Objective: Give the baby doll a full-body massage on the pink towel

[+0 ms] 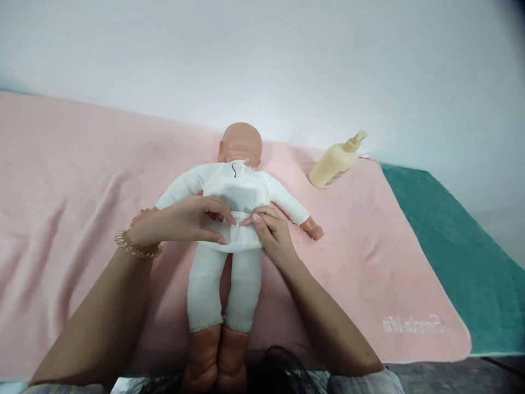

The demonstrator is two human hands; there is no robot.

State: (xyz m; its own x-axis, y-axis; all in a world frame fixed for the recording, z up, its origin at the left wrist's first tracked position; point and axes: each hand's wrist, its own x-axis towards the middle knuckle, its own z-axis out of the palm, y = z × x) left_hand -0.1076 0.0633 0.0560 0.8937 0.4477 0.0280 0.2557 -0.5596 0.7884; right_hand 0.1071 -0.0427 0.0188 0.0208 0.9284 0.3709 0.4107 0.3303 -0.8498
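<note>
A baby doll (244, 186) lies face down with its head away from me. Its body is white cloth, and the head, hands and lower legs are skin-toned plastic. My left hand (200, 216) rests over its lower back, thumb and forefinger apart, and a beaded bracelet (137, 245) circles that wrist. On the right side of the lower back, my right hand (273, 230) has curled fingers, the thumb laid against them. Its extended forefinger touches the cloth near the left fingertips. No object shows in either hand.
A pale yellow pump bottle (333, 165) stands right of the doll's head. Beneath everything lies a pink blanket (361, 279), wrinkled at the left, over a green surface (459, 246). A pale wall (262, 65) runs along the back.
</note>
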